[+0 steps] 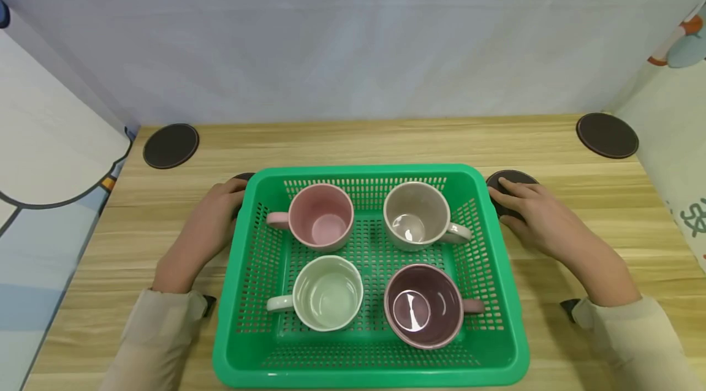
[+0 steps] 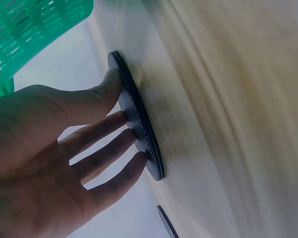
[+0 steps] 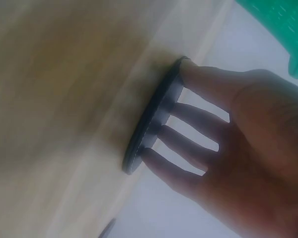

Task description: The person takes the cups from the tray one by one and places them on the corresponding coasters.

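My left hand (image 1: 212, 213) rests its fingertips on a round dark coaster (image 2: 141, 119) beside the basket's left wall. In the head view the basket hides part of that coaster. On the other side, my right hand (image 1: 532, 213) touches the top of a matching coaster (image 1: 518, 176) with spread fingers. Both wrist views show the fingers extended, with the coasters flat on the table. Between the hands stands a green plastic basket (image 1: 364, 379) holding a pink cup (image 1: 322, 219), a beige cup (image 1: 416, 216), a pale green cup (image 1: 329, 293) and a mauve cup (image 1: 423, 305), all upright.
Another dark coaster (image 1: 171, 146) lies at the table's back left corner, and one more coaster (image 1: 607, 135) at the back right. A pale curtain-like backdrop (image 1: 353, 41) rises behind the wooden table (image 1: 353, 140). Printed panels flank both sides.
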`<state>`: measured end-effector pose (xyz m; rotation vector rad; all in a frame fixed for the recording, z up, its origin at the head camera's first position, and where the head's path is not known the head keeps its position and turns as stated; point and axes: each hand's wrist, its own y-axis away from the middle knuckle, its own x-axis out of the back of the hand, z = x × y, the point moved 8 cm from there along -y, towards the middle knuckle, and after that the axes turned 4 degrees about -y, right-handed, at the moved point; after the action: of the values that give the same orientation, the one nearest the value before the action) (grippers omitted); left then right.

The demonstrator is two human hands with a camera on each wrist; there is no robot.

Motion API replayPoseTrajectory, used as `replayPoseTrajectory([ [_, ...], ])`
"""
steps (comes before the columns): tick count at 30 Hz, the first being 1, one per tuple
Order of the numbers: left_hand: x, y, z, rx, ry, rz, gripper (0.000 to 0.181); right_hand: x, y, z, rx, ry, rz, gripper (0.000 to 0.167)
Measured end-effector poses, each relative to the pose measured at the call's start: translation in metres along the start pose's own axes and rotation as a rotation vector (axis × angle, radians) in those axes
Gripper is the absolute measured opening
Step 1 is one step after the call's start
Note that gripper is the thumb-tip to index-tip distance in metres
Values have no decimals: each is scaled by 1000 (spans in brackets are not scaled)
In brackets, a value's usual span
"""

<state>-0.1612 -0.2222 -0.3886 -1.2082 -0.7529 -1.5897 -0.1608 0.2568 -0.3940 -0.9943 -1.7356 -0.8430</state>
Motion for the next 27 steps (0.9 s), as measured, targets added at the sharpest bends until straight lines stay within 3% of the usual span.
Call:
replayPoseTrajectory([
  [9,-7,-19,-1,40,-22,-65,26,0,-13,-1,40,-7,1,51],
  [15,-9,-30,5,-12,22,-53,23,3,-22,-1,77,-52,16,48],
  [27,-8,-42,6,62,309,-5,27,4,-41,-2,116,-73,-10,45],
])
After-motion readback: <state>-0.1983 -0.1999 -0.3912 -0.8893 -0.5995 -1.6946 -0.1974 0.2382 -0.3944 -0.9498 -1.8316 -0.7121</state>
